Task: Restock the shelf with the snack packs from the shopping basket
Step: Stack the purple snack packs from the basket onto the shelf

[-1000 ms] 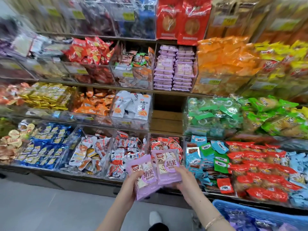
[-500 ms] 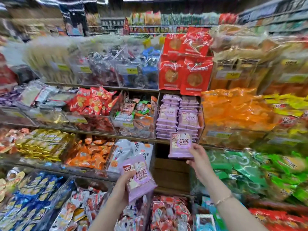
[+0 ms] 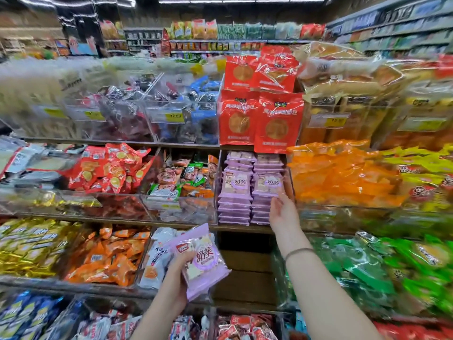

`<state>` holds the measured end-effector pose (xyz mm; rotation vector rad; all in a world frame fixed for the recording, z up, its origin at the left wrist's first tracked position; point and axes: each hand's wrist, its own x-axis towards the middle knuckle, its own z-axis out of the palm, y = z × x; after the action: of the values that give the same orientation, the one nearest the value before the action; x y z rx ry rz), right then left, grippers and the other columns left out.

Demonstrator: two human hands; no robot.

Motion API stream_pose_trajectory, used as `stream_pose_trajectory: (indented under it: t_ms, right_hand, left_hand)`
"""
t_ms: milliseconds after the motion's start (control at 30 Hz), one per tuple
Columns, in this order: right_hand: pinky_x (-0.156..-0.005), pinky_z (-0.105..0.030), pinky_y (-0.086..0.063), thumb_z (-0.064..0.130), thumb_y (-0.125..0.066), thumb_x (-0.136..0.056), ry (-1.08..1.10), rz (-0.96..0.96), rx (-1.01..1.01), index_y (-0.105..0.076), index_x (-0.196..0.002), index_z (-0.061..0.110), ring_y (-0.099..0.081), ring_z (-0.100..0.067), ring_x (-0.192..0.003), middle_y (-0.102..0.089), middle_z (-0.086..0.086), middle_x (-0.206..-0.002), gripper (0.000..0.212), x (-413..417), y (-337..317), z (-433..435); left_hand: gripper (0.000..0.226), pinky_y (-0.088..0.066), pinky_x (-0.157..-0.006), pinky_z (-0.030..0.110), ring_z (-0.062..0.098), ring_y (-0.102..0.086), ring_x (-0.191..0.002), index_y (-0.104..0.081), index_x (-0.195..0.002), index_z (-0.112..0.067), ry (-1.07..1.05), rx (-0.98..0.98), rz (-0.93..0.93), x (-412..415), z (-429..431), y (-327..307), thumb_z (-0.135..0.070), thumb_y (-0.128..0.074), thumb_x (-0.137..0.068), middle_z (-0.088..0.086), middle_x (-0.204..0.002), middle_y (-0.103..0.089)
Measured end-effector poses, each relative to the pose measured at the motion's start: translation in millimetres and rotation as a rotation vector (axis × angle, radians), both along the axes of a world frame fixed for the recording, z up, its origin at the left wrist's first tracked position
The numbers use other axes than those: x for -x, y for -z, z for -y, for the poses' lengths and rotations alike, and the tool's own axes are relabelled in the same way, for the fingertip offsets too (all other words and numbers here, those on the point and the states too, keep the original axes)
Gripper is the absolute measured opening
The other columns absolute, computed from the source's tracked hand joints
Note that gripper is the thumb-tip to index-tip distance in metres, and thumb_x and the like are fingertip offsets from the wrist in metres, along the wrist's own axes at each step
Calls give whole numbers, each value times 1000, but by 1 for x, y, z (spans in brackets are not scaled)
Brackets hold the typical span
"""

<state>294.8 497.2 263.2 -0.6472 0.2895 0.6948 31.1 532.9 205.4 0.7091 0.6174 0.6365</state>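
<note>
Now, handling notes. The left grip [image 3: 180, 274] is closed on one lilac pack [image 3: 202, 262], thumb on its lower left face and fingers behind. It holds the pack tilted in front of the lower shelves, well below its slot. The right grip [image 3: 282, 211] is up at the lilac stacks on the middle shelf [image 3: 245, 228]. Its fingertips [image 3: 279, 193] touch the lower right corner of the front pack [image 3: 267, 185] on the right stack. We cannot tell whether it pinches that corner or only pushes it. The left stack [image 3: 235, 190] stands just beside. The basket is out of view.

Judgement on the pack: light, since one grip carries it by a corner with no visible droop. The wrapper looks like thin glossy film, so it is likely slippery and easily creased. Pale pieces show on the face; we take the contents to be soft or crumbly, so squeezing the middle seems unwise. The pack is flat, a little puffed, and should slide over its neighbours rather than catch.

Where to take hold: by a sealed side or bottom edge, thumb on the face and fingers behind, leaving the leading end free to go in first.

Risk: the front packs appear propped face-out, and a hard shove could tip them forward off the stack.
</note>
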Motion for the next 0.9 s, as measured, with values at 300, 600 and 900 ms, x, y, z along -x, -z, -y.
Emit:
stream_pose_trajectory:
  t_ms: [300,600,900]
  right_hand:
    - [-69,-32,-50,12,-55,-89,-324,905,900,-43,-105,16,-56,-19,-75,-55,-2,-82,20,20,32,8]
    - [-81,-33,-51,12,-41,-100,-284,357,469,-49,-118,-3,-62,-30,-91,-60,-15,-87,25,-7,5,-11]
    - [-56,-28,-46,37,-44,-94,-408,1033,1079,-58,-61,13,-54,-15,-49,-60,2,-51,43,-5,23,-6]
  left_hand:
    - [39,-57,-58,34,32,-71,-85,-64,-108,-2,100,60,-61,-12,-19,-8,-20,-64,-73,20,-106,-70]
    - [44,-58,-73,51,44,-67,-95,-57,-117,3,204,107,20,-21,-38,-16,-15,-62,-77,27,-109,-67]
    - [55,-47,-95,58,44,-61,-108,-58,-119,-2,229,75,-62,-34,-53,-5,-17,-73,-68,25,-117,-65]
